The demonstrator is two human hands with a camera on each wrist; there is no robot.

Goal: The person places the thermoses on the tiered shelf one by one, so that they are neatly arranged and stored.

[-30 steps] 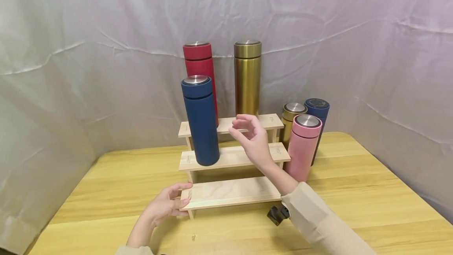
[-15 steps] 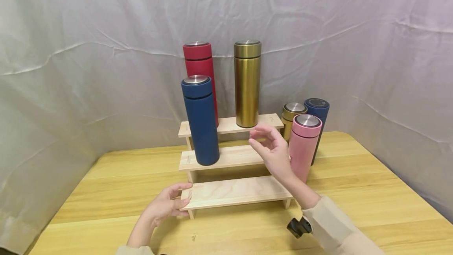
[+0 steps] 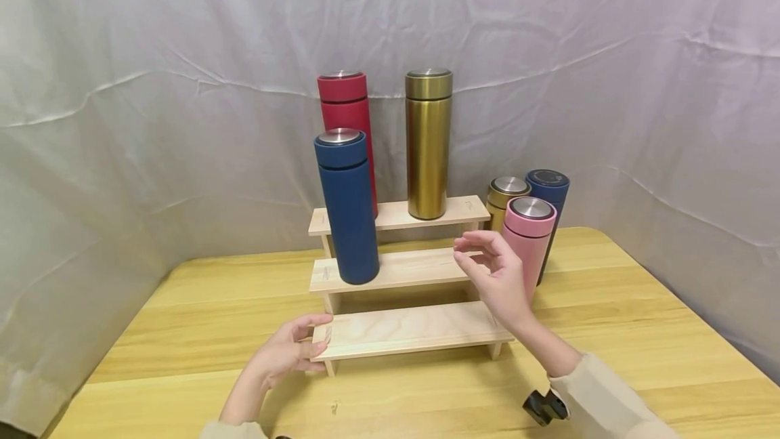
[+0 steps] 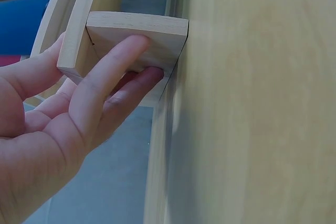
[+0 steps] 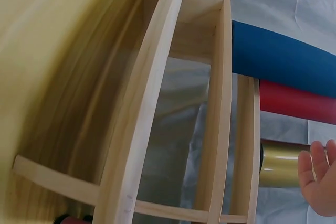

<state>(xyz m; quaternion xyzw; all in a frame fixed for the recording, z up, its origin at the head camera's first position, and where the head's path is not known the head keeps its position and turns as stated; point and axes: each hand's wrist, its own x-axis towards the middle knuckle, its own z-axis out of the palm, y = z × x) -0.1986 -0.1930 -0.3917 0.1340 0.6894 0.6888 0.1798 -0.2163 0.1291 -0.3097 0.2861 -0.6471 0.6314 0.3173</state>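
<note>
A three-tier wooden stand (image 3: 414, 330) rests on the table. My left hand (image 3: 285, 352) holds the left end of its lowest shelf, the thumb on top and the fingers against the side support (image 4: 139, 38). My right hand (image 3: 496, 280), loosely curved and holding nothing, hovers near the right end of the middle shelf, in front of a pink thermos (image 3: 533, 239). On the middle shelf's left part stands a blue thermos (image 3: 347, 222). The top shelf bears a red thermos (image 3: 344, 93), partly hidden behind the blue one, and a tall gold thermos (image 3: 428, 154).
Beside the stand on the right, a shorter gold thermos (image 3: 496, 215) and a dark blue thermos (image 3: 548, 185) stand behind the pink one. Pale cloth (image 3: 244, 175) hangs around the back and sides of the wooden table (image 3: 183, 330).
My right hand has moved right and down, away from the tall gold thermos and towards the pink one. The left hand keeps its place on the stand.
</note>
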